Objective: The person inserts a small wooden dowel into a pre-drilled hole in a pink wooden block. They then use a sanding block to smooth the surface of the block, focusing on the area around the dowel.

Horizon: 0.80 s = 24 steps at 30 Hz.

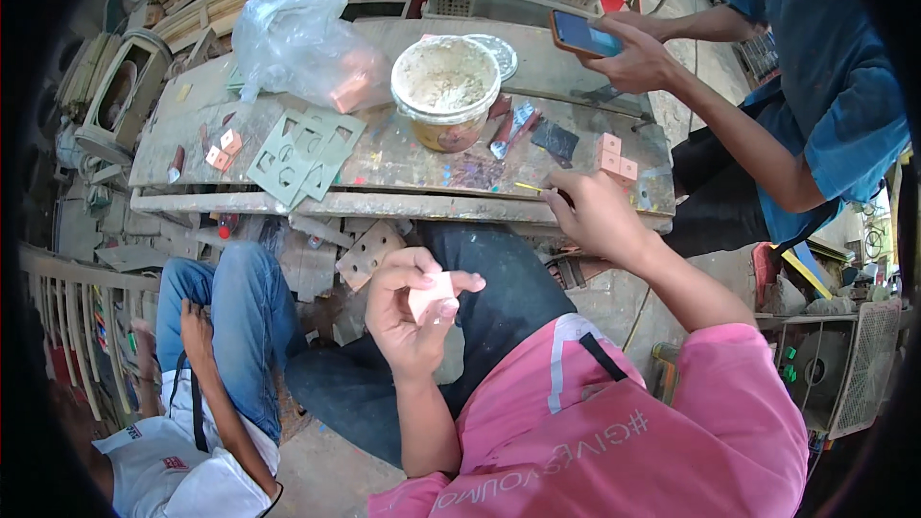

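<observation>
Left hand (414, 312): closed round small pink block (432, 295), pinched between thumb and fingertips, held over lap, clear of bench (403, 165).
Right hand (595, 216): at bench front edge, fingers curled on slim yellow stick (531, 188); grip partly hidden.
Pair of pink blocks (615, 157): just beyond right hand, well apart from left. Right hand nearer.
Putty tub (446, 88): beyond and between both hands.

The left hand (414, 312) is raised in front of the chest, forearm coming up bare from the lower edge, wrist bent a little inward. Its fingers curl toward the thumb in a pinch, palm turned to the face. The right hand (595, 216) reaches farther forward and to the right, arm stretched out of a pink sleeve, back of the hand up, fingers bent downward.
</observation>
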{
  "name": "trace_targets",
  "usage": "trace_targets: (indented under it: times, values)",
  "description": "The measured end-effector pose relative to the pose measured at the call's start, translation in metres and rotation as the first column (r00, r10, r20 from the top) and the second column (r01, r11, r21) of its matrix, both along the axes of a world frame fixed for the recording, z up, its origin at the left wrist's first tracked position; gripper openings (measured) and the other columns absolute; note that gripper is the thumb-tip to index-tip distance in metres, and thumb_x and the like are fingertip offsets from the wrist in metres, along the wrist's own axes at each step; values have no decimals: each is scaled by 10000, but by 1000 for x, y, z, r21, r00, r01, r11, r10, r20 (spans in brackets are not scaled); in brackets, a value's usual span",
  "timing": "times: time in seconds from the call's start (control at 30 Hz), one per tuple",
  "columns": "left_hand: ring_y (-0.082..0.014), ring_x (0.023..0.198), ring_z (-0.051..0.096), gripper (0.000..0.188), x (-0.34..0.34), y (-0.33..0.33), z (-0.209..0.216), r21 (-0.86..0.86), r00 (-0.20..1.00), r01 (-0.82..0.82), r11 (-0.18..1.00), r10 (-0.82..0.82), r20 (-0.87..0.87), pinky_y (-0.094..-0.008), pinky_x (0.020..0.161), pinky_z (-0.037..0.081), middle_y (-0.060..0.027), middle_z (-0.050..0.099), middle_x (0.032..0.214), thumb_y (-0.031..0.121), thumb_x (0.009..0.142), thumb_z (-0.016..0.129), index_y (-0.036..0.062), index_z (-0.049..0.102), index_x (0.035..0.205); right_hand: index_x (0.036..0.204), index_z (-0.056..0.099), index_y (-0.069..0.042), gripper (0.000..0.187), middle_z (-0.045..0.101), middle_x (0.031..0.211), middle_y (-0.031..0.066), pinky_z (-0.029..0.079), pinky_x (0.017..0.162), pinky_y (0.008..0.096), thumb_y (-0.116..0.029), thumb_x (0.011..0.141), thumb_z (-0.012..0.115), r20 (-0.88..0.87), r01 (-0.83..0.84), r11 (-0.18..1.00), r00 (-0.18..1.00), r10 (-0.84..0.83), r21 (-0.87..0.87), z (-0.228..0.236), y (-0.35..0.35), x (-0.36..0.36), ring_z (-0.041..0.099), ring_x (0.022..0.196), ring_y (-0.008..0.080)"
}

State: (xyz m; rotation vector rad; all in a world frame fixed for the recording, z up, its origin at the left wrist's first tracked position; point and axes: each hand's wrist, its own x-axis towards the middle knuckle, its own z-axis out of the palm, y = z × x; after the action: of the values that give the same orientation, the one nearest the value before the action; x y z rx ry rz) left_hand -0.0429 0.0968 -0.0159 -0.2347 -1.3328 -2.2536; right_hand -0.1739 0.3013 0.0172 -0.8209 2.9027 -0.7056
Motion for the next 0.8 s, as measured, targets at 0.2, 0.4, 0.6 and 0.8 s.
trace_targets:
  times: [0.2, 0.4, 0.6, 0.8]
  values:
    - [-297, 717, 668, 320, -3, 3, -6, 49, 996, -86, 995, 85, 25, -388, 649, 577, -133, 453, 980, 72, 824, 692, 28, 411, 970, 860, 669, 9, 121, 597, 824, 176, 472, 727, 438, -84, 791, 633, -222, 52, 999, 974, -54, -16, -28, -3, -35, 589, 812, 362]
    - [-273, 700, 665, 303, -7, -2, -14, -51, 991, -118, 992, 120, 56, -371, 640, 574, -121, 459, 983, 50, 811, 690, 35, 424, 956, 939, 642, 11, 196, 584, 849, 168, 462, 748, 425, -55, 757, 669, -405, 53, 993, 910, -93, -108, -49, -7, -44, 566, 831, 356]
    - [-237, 682, 635, 231, -8, -4, -16, -12, 979, -183, 983, 183, 94, -381, 644, 574, -123, 464, 991, 80, 842, 660, 26, 462, 947, 954, 624, 0, 198, 594, 859, 143, 447, 784, 404, -63, 773, 672, -265, -56, 917, 963, -56, -395, -48, -12, 21, 563, 849, 328]
    - [-201, 648, 610, 117, -14, -7, -21, -7, 967, -137, 990, 136, 215, -301, 569, 504, -135, 527, 998, 54, 876, 599, 6, 501, 919, 984, 631, -15, 195, 628, 916, 147, 483, 787, 383, -73, 801, 666, -40, -199, 896, 979, 199, -398, -95, -21, 87, 594, 865, 322]
